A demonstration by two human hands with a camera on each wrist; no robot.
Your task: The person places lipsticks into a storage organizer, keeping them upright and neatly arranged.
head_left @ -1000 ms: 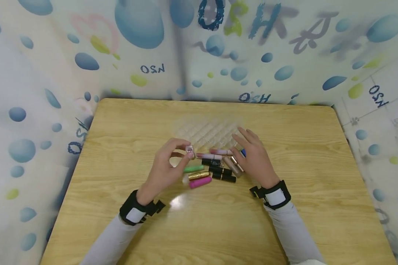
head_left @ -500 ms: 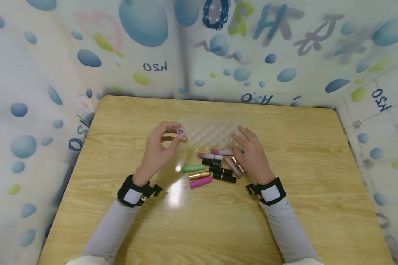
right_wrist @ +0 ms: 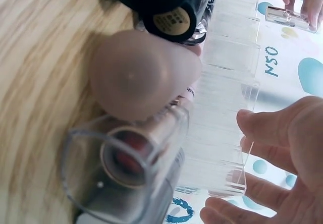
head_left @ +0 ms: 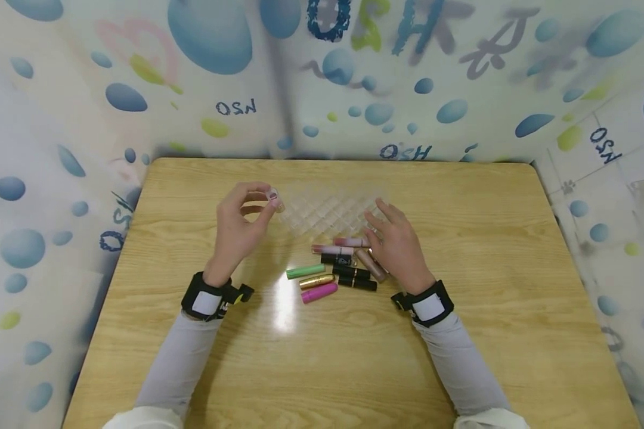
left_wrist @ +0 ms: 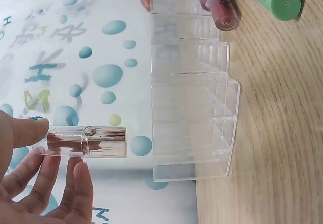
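My left hand (head_left: 241, 217) pinches a clear-capped lipstick (left_wrist: 83, 142) between thumb and fingertips. It is raised beside the left end of a clear, stepped lipstick organizer (head_left: 322, 208), apart from it in the left wrist view. My right hand (head_left: 399, 247) lies at the organizer's right end, fingers extended, with thumb and fingertips at its edge. Nearest that hand lie a taupe tube (head_left: 371, 266) and a clear-cased lipstick (right_wrist: 128, 158), mostly hidden by the hand in the head view. Two pinkish lip gloss tubes (head_left: 333, 250) lie along the organizer's front.
More cosmetics lie in a loose group before the organizer: several black tubes (head_left: 356, 282), a green tube (head_left: 306, 271), a gold lipstick (head_left: 316, 281) and a magenta tube (head_left: 319, 293). The wooden table (head_left: 322, 363) meets a patterned wall (head_left: 193, 89) at the back.
My left hand has carried the lipstick from above the tubes, away from me and leftward, to the organizer's left end. My right hand has stayed at the right end.
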